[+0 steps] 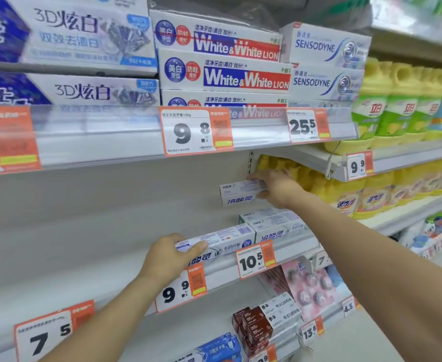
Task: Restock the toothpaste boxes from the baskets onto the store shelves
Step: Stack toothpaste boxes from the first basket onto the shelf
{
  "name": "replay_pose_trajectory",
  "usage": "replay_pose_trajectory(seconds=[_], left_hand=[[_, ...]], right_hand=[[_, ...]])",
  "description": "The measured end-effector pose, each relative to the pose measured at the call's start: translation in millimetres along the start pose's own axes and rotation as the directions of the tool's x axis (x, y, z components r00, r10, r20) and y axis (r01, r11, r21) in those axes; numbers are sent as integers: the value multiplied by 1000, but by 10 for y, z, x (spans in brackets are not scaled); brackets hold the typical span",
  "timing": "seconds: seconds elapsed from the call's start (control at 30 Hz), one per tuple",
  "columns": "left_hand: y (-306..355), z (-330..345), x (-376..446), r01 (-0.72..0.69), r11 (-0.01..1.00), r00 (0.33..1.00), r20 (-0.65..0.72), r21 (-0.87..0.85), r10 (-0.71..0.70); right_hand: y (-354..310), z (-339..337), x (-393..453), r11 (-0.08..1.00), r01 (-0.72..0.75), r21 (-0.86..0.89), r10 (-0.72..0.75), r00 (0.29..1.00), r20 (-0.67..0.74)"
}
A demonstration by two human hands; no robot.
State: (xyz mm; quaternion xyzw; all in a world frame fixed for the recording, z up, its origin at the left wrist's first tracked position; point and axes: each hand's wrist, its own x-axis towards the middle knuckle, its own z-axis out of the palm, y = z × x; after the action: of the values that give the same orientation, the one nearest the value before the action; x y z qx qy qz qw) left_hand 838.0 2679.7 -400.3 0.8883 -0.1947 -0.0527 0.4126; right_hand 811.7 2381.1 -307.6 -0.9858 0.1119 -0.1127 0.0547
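Note:
My left hand (169,256) grips the left end of a long white and blue toothpaste box (222,242) that lies along the front of the middle shelf (110,226). My right hand (277,188) holds a second white toothpaste box (237,194) by its right end, up in the air near the shelf's right rear corner. Under it, a low stack of matching boxes (274,222) rests on the shelf's right end. No basket shows in this view.
The shelf above carries stacked toothpaste boxes (222,77) behind a clear price rail (193,131). Yellow and green detergent bottles (397,111) fill the bay to the right. Lower shelves hold brown boxes (254,325) and pink packs (311,286). Most of the middle shelf's left part is bare.

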Motion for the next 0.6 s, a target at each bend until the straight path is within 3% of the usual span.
replay_pose_trajectory(seconds=[0.17, 0.37, 0.47, 0.6], left_hand=[[-83, 88, -27, -55, 993, 996, -73, -100, 48], [-118, 97, -4, -49, 991, 997, -67, -122, 41], [-109, 85, -16, -49, 992, 997, -59, -119, 43], [-88, 90, -32, -54, 993, 997, -57, -107, 48]], right_hand=[[104, 47, 246, 998, 21, -53, -11, 981, 195], [237, 159, 350, 997, -3, -74, 38, 881, 472], [306, 199, 256, 999, -33, -21, 39, 883, 468], [518, 300, -50, 987, -122, 108, 81, 943, 321]])
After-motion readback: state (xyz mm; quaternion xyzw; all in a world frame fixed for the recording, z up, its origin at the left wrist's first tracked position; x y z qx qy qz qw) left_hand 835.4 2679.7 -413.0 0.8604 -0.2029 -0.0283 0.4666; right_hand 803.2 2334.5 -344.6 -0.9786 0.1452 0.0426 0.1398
